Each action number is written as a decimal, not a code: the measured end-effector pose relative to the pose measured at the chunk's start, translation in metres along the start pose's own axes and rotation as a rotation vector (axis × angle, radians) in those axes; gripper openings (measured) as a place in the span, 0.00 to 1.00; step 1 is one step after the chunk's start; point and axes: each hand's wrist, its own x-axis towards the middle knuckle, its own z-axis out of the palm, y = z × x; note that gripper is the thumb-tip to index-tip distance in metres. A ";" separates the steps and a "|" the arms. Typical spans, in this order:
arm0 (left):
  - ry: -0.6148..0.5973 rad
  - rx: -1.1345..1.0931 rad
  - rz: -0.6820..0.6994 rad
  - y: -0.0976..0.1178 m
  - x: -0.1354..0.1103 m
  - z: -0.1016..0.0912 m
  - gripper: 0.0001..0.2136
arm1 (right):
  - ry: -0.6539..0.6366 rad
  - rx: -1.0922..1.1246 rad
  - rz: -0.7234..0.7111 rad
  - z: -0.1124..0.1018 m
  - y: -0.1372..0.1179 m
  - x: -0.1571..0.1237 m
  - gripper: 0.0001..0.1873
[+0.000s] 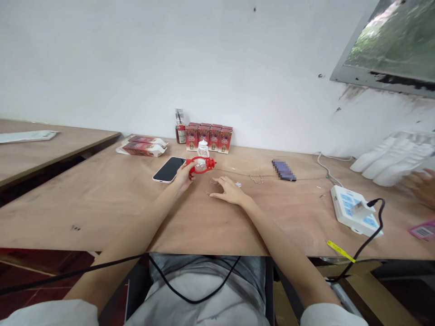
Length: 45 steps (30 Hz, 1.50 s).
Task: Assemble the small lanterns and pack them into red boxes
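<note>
My left hand (184, 177) is closed on one end of a small red toy lantern (210, 164) with a clear middle, held tilted sideways above the table. Just behind it stands a white lantern (203, 148) of similar shape. My right hand (231, 191) rests low over the tabletop, thumb and fingers apart, with small thin metal-looking bits (208, 193) by the fingertips. Beside that hand lies a small white piece (238, 184). Further right is a thin bent chain or cord (256, 179). A white-edged phone (170, 170) lies by my left hand.
Red printed boxes (209, 138) and a bottle (180, 131) stand against the wall. Wrapped red packs (142, 148) lie left. To the right are another phone (284, 170), a power strip (353, 210), a yellow strip (340, 250), white stacked pieces (387, 158) and another person's hand (423, 185).
</note>
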 end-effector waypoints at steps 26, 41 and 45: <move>-0.200 0.096 -0.025 0.006 -0.017 0.008 0.21 | 0.440 0.118 -0.023 -0.018 -0.002 -0.001 0.24; -0.207 0.032 -0.042 0.005 -0.017 0.011 0.15 | 0.470 0.115 -0.029 -0.012 -0.001 0.000 0.24; -0.209 -0.004 -0.066 0.006 -0.019 0.013 0.13 | 0.482 0.123 -0.028 -0.011 -0.001 0.000 0.25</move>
